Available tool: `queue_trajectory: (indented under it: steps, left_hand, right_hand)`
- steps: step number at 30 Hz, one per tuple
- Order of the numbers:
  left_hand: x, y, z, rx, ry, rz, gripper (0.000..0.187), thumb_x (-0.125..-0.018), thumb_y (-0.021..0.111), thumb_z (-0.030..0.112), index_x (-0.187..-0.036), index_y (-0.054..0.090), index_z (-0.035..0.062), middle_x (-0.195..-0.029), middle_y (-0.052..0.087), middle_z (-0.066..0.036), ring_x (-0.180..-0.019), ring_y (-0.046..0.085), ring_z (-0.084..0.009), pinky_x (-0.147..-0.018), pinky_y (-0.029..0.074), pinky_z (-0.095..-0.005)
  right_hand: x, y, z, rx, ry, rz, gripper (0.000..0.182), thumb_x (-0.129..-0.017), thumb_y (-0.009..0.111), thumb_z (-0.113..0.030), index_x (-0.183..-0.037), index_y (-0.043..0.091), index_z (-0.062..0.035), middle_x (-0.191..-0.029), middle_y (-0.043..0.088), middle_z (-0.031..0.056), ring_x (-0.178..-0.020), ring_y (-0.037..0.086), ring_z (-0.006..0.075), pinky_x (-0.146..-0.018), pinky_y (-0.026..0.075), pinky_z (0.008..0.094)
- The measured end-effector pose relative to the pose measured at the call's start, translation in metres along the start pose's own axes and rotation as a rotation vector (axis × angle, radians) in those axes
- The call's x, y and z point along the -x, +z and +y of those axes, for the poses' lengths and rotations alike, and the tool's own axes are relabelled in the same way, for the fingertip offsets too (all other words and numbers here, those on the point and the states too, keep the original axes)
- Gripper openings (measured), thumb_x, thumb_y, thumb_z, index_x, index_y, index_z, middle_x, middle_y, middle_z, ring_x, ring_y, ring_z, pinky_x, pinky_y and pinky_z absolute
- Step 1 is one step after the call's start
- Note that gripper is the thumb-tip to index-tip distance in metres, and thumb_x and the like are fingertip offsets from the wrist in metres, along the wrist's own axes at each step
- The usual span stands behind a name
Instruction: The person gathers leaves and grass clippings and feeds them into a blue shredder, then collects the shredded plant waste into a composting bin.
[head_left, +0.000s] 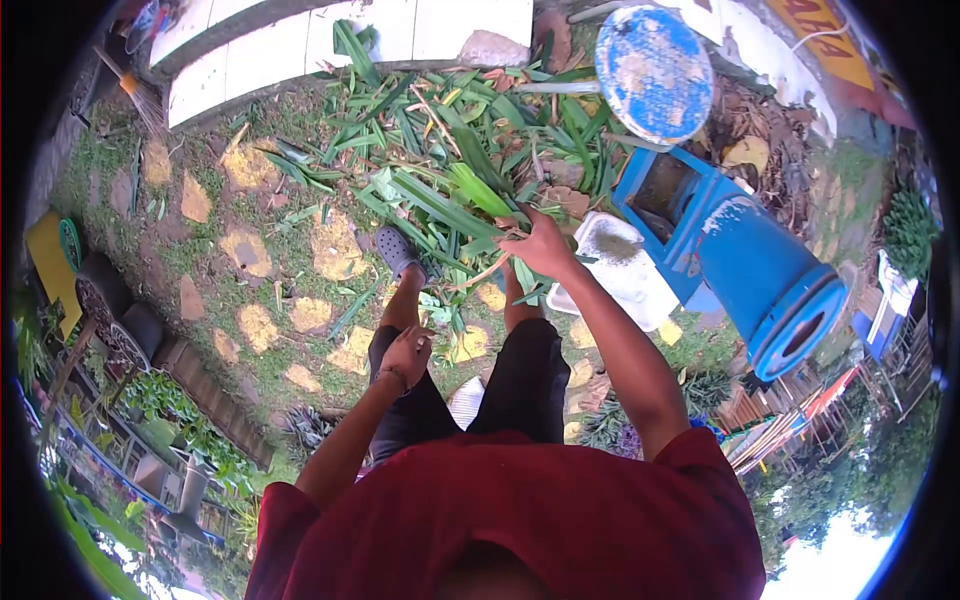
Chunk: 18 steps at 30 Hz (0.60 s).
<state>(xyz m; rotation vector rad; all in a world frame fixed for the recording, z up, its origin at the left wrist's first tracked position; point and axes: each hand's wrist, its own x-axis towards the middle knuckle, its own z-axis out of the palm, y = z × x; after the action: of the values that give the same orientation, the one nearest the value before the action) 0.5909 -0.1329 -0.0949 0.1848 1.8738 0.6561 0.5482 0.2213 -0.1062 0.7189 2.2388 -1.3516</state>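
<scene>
My right hand (542, 246) is closed around the lower ends of a bunch of long green leaves (440, 203), which fan out to the upper left over the leaf pile. A brighter green leaf (478, 190) sticks up from the same bunch. Close to my knee is my left hand (408, 354), its fingers curled in; whether anything lies inside them is hidden. Below and ahead of my hands spreads a loose heap of cut leaves (500, 120) on the ground. A grey clog (396, 250) is on my left foot, at the edge of the heap.
To the right lies a blue bin (765, 270) on its side, beside a dirty white tray (610, 290). A round blue lid (655, 75) stands beyond them. White tiled edging (370, 35) runs along the back. A broom (135, 90) lies far left; yellow stepping stones (335, 245) dot the grass.
</scene>
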Motion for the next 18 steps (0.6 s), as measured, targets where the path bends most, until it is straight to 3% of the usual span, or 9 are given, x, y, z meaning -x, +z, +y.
queue_trajectory:
  steps: [3, 6, 10, 13, 14, 15, 17, 18]
  left_hand:
    - [0.018, -0.040, 0.075, -0.015, 0.103, 0.008, 0.022, -0.092, 0.054, 0.017, -0.108, 0.061, 0.0050, -0.105, 0.065, -0.016, -0.094, 0.066, -0.0301, -0.081, 0.053, -0.0390]
    - [0.034, -0.067, 0.113, -0.048, 0.227, 0.039, 0.024, -0.093, 0.054, 0.021, -0.109, 0.062, 0.0052, -0.106, 0.066, -0.016, -0.094, 0.066, -0.0307, -0.081, 0.052, -0.0390]
    - [0.035, -0.097, 0.110, -0.335, 0.354, 0.073, 0.026, -0.093, 0.054, 0.024, -0.109, 0.063, 0.0056, -0.106, 0.067, -0.016, -0.099, 0.065, -0.0315, -0.084, 0.052, -0.0396]
    - [0.046, -0.115, 0.115, -0.409, 0.312, 0.057, 0.026, -0.092, 0.055, 0.027, -0.106, 0.064, 0.0075, -0.106, 0.067, -0.018, -0.101, 0.063, -0.0354, -0.087, 0.051, -0.0413]
    - [0.047, -0.117, 0.115, -0.431, 0.296, 0.050, 0.026, -0.092, 0.055, 0.028, -0.105, 0.065, 0.0072, -0.105, 0.067, -0.018, -0.100, 0.064, -0.0353, -0.087, 0.051, -0.0413]
    - [0.049, -0.118, 0.115, -0.458, 0.294, 0.033, 0.026, -0.092, 0.056, 0.028, -0.106, 0.064, 0.0072, -0.105, 0.067, -0.018, -0.100, 0.064, -0.0347, -0.087, 0.051, -0.0415]
    - [0.056, -0.116, 0.123, -0.499, 0.278, -0.009, 0.029, -0.092, 0.056, 0.030, -0.108, 0.064, 0.0072, -0.106, 0.068, -0.018, -0.100, 0.065, -0.0338, -0.087, 0.051, -0.0415]
    - [0.060, -0.113, 0.130, -0.517, 0.265, -0.035, 0.030, -0.092, 0.057, 0.031, -0.109, 0.064, 0.0071, -0.106, 0.068, -0.018, -0.101, 0.065, -0.0336, -0.087, 0.051, -0.0415]
  right_hand:
    - [0.060, -0.061, -0.061, -0.178, 0.044, 0.010, 0.079, -0.070, 0.079, -0.019, -0.138, 0.044, 0.0037, -0.116, 0.066, 0.0191, -0.104, 0.064, 0.0237, -0.089, 0.049, 0.0360]
    - [0.125, -0.106, -0.094, -0.271, -0.045, 0.145, 0.078, -0.071, 0.080, -0.016, -0.137, 0.044, 0.0060, -0.115, 0.065, 0.0188, -0.103, 0.063, 0.0211, -0.090, 0.048, 0.0313]
    - [0.195, -0.155, -0.098, -0.527, -0.150, 0.330, 0.071, -0.069, 0.077, -0.011, -0.133, 0.050, 0.0030, -0.119, 0.064, 0.0189, -0.106, 0.061, 0.0240, -0.093, 0.047, 0.0339]
    - [0.246, -0.203, -0.101, -0.703, -0.087, 0.539, 0.065, -0.075, 0.078, -0.010, -0.133, 0.049, 0.0014, -0.122, 0.062, 0.0140, -0.105, 0.060, 0.0184, -0.094, 0.047, 0.0333]
    - [0.264, -0.225, -0.101, -0.867, -0.209, 0.534, 0.057, -0.077, 0.075, -0.004, -0.128, 0.050, 0.0021, -0.118, 0.063, 0.0106, -0.105, 0.060, 0.0161, -0.092, 0.048, 0.0318]
    - [0.285, -0.250, -0.103, -0.811, -0.293, 0.653, 0.053, -0.077, 0.073, 0.002, -0.125, 0.051, 0.0027, -0.114, 0.063, 0.0081, -0.102, 0.060, 0.0148, -0.088, 0.050, 0.0312]
    - [0.346, -0.304, -0.124, -0.744, -0.020, 0.850, 0.047, -0.079, 0.072, 0.000, -0.122, 0.054, 0.0027, -0.112, 0.063, 0.0068, -0.099, 0.061, 0.0137, -0.084, 0.051, 0.0304]
    - [0.360, -0.320, -0.106, -0.894, -0.100, 0.879, 0.042, -0.080, 0.071, -0.002, -0.119, 0.056, 0.0017, -0.111, 0.063, 0.0063, -0.097, 0.061, 0.0131, -0.083, 0.051, 0.0302]
